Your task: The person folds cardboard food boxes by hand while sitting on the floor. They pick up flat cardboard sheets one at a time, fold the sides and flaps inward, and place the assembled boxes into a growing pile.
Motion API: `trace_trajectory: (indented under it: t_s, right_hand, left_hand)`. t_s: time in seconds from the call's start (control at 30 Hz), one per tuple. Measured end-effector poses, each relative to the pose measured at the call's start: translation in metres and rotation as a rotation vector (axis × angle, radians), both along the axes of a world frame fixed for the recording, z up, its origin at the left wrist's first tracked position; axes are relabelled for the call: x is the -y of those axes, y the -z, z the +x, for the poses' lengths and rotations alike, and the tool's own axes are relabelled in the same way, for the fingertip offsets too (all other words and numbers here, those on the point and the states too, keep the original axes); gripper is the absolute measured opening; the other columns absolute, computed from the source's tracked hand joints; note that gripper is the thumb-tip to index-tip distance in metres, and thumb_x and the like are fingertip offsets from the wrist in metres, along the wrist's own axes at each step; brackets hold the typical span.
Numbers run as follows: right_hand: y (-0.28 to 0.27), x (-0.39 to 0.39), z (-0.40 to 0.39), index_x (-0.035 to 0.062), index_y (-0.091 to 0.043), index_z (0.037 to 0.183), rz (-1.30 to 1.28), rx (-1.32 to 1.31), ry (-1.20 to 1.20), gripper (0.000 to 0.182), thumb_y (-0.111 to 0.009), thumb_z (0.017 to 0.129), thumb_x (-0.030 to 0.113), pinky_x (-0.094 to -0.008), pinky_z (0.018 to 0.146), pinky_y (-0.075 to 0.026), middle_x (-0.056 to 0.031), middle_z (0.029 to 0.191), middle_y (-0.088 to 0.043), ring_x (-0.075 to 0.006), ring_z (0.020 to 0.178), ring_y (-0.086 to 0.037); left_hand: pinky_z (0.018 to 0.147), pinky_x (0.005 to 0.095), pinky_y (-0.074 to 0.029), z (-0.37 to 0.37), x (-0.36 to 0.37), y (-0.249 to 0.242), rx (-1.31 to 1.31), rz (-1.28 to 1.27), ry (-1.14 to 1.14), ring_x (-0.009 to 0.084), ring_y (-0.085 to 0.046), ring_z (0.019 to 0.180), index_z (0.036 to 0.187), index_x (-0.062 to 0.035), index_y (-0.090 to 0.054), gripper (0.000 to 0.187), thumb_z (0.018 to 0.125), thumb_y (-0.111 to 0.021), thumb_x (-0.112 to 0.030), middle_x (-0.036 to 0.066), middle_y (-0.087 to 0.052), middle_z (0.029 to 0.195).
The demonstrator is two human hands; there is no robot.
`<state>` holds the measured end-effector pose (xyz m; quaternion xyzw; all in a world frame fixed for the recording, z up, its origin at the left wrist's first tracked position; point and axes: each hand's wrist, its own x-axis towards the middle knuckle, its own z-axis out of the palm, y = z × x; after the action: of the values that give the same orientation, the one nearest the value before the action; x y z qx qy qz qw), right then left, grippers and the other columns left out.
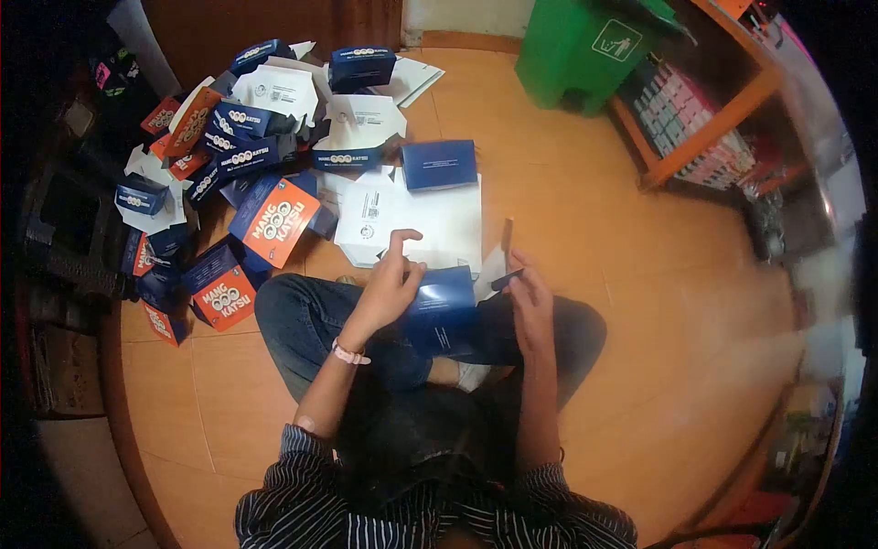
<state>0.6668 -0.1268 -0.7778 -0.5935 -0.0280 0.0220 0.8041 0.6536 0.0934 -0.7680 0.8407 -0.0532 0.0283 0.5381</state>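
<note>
A glossy dark-blue carton point(445, 316), partly folded, rests over my crossed legs with white print on its panels. At its left edge is my left hand point(391, 291), thumb against the cardboard and index finger raised and bent; its other fingers are partly hidden. My right hand point(533, 306) pinches a narrow dark flap point(506, 280) on the carton's right side. A pale inner panel point(492, 267) shows just beyond that flap. Flat white cardboard point(421, 220) lies on the floor in front of the carton, with another blue carton piece point(440, 166) at its far edge.
A heap of blue and orange "Mang Katsu" boxes point(274, 222) spreads across the floor at the left. A green bin point(585, 55) stands at the back right, beside an orange wooden shelf point(713, 128) with stacked goods. Orange tiles point(640, 366) surround my legs.
</note>
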Motion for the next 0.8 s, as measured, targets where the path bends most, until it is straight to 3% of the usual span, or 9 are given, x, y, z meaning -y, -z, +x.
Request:
trace_trajectory:
  t_s: [0.1,0.23,0.33,0.43,0.53,0.63,0.67,0.73,0.8]
  right_hand:
    - [0.001,-0.016,-0.002,-0.0031,-0.055,0.094,-0.051,0.100,-0.048,0.013,-0.056,0.082,0.003,-0.0328,0.098,-0.032,-0.0139,0.127,-0.038,-0.0247,0.117,-0.041]
    - [-0.021,-0.030,-0.006,0.0092,-0.063,0.093,-0.887,0.407,0.016,0.022,-0.063,0.077,0.024,-0.0590,0.099,-0.012,-0.0124,0.130,-0.037,-0.0330,0.121,-0.036]
    - [-0.023,-0.021,-0.005,0.0104,-0.064,0.092,-0.923,0.452,-0.309,0.019,-0.061,0.079,0.024,-0.0616,0.097,-0.013,-0.0100,0.130,-0.038,-0.0326,0.121,-0.036]
    - [-0.017,-0.019,-0.002,0.0060,-0.062,0.086,-0.888,0.399,-0.244,0.019,-0.060,0.081,0.024,-0.0605,0.097,-0.014,-0.0112,0.129,-0.038,-0.0330,0.121,-0.036]
    - [-0.015,-0.019,-0.005,0.0023,-0.059,0.079,-0.700,0.359,-0.103,0.016,-0.061,0.081,0.018,-0.0526,0.098,-0.022,-0.0160,0.127,-0.038,-0.0336,0.120,-0.037]
    - [-0.023,-0.016,-0.005,0.0005,-0.055,0.074,-0.646,0.387,0.019,0.014,-0.062,0.079,0.012,-0.0430,0.097,-0.029,-0.0199,0.123,-0.037,-0.0338,0.117,-0.038]
    - [-0.026,-0.014,-0.006,0.0002,-0.054,0.072,-0.736,0.418,0.065,0.014,-0.063,0.078,0.009,-0.0387,0.095,-0.032,-0.0212,0.122,-0.037,-0.0338,0.115,-0.039]
    - [-0.026,-0.017,-0.007,0.0003,-0.053,0.070,-0.670,0.361,0.150,0.016,-0.063,0.078,0.010,-0.0388,0.093,-0.033,-0.0192,0.119,-0.038,-0.0327,0.113,-0.039]
    - [-0.019,-0.017,-0.004,-0.0001,-0.052,0.070,-0.603,0.278,0.149,0.017,-0.064,0.078,0.009,-0.0382,0.091,-0.034,-0.0197,0.120,-0.036,-0.0326,0.113,-0.039]
  left_hand:
    - [0.060,0.0251,-0.038,-0.002,0.006,-0.003,-0.105,-0.041,0.083,0.0089,-0.044,0.061,0.122,-0.0100,-0.031,0.040,0.087,-0.050,-0.009,0.000,-0.044,0.062]
    - [0.059,0.0232,-0.037,-0.003,0.011,-0.008,-0.119,-0.120,0.102,0.0080,-0.044,0.062,0.123,-0.0102,-0.031,0.042,0.085,-0.050,-0.005,-0.001,-0.042,0.065]
    - [0.062,0.0225,-0.038,-0.006,0.013,-0.015,-0.147,-0.110,0.132,0.0082,-0.046,0.064,0.123,-0.0100,-0.032,0.042,0.085,-0.049,-0.005,0.001,-0.046,0.069]
    - [0.064,0.0220,-0.039,-0.007,0.020,-0.014,-0.062,-0.138,0.128,0.0083,-0.047,0.066,0.122,-0.0085,-0.032,0.041,0.086,-0.051,-0.006,0.003,-0.048,0.072]
    - [0.068,0.0310,-0.044,-0.005,0.021,-0.003,0.534,0.099,-0.130,0.0223,-0.056,0.070,0.119,-0.0042,-0.034,0.043,0.081,-0.055,-0.006,0.010,-0.057,0.077]
    - [0.072,0.0246,-0.045,-0.020,0.013,-0.010,-0.108,-0.513,-0.127,0.0155,-0.057,0.080,0.115,-0.0063,-0.035,0.040,0.082,-0.059,-0.004,0.013,-0.056,0.099]
    - [0.072,0.0246,-0.045,-0.023,0.012,-0.015,-0.112,-0.512,-0.129,0.0155,-0.057,0.080,0.115,-0.0063,-0.035,0.040,0.082,-0.059,-0.004,0.013,-0.056,0.099]
    - [0.067,0.0198,-0.042,-0.024,0.014,-0.024,0.006,-1.151,-0.169,0.0127,-0.056,0.079,0.115,-0.0078,-0.033,0.044,0.080,-0.059,0.001,0.013,-0.056,0.097]
    - [0.069,0.0218,-0.043,-0.022,0.022,-0.031,0.075,-1.199,-0.160,0.0119,-0.054,0.074,0.116,-0.0072,-0.031,0.053,0.075,-0.063,0.002,0.011,-0.056,0.092]
